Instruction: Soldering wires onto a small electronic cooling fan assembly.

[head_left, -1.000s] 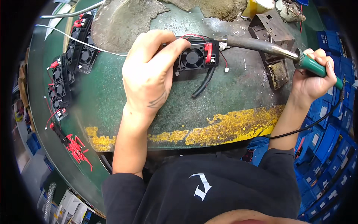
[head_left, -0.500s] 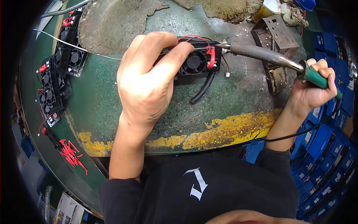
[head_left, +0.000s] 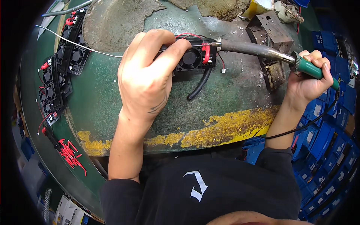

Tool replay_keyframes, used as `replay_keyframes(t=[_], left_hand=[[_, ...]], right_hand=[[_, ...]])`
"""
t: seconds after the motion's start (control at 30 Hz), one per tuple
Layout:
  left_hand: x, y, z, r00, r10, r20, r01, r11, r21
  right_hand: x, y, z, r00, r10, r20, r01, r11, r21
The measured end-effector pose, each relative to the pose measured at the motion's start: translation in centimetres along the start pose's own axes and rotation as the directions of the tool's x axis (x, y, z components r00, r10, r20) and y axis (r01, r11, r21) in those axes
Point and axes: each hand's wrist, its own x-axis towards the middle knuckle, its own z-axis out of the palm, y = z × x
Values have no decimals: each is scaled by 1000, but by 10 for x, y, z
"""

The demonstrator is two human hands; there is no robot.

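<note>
My left hand [head_left: 148, 71] is closed in a pinch on a thin silvery solder wire [head_left: 80, 45], which trails off to the left. Under its fingers lies a black fan unit [head_left: 189, 58], partly hidden by the hand. A red sleeved lead [head_left: 206, 53], a thick black cable [head_left: 198, 86] and a small white plug [head_left: 223, 70] come from the unit's right end. My right hand [head_left: 309, 78] is wrapped round the green handle of a soldering iron [head_left: 258, 50]. The iron's tip is at the unit's upper right corner, by the solder's end; exact contact is too small to tell.
More fan units [head_left: 48, 86] are lined up on the left, above a pile of red sleeves [head_left: 70, 154]. A rusty metal bracket [head_left: 268, 33] stands beneath the iron's shaft. Worn boards [head_left: 116, 24] lie at the back. Blue bins [head_left: 318, 138] fill the right side.
The bench and both hands sit slightly further left in the picture. Both grips are the same, and the iron's tip stays at the fan unit's right end.
</note>
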Motion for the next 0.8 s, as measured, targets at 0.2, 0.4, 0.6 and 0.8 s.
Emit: replay_keyframes(t=[0.2,0.4,0.6,0.8], left_hand=[[-1,-1,1,1000,14,0,-14,1000,8],[0,-1,1,1000,22,-1,-22,999,31],[1,0,0,1000,10,-5,-10,1000,28],[0,0,0,1000,10,1,-10,999,38]], right_hand=[[1,-1,-3,999,13,37,-13,1000,-5],[1,-1,-3,1000,-2,17,2,1000,6],[1,0,-2,1000,-10,27,10,1000,3],[1,0,1,1000,-29,-7,29,999,13]])
